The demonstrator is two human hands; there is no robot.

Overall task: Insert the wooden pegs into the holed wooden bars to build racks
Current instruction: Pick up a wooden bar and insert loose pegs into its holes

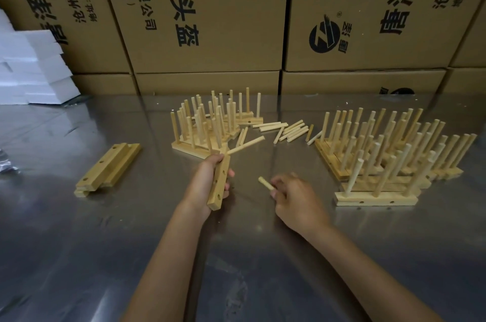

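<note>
From the head camera, a scuffed, reflective steel bench (79, 242) runs back to a wall of printed cardboard boxes (210, 19), with white foam blocks (31, 69) stacked at far left. The left hand (203, 185) grips a holed wooden bar (219, 185) with one peg (246, 145) jutting from its far end. The right hand (295, 199) pinches a loose peg (265, 182) in its curled fingers. Finished racks (389, 153) crowd the right, their rear rows overlapping and hard to separate; spare bars (107, 167) lie left.
</note>
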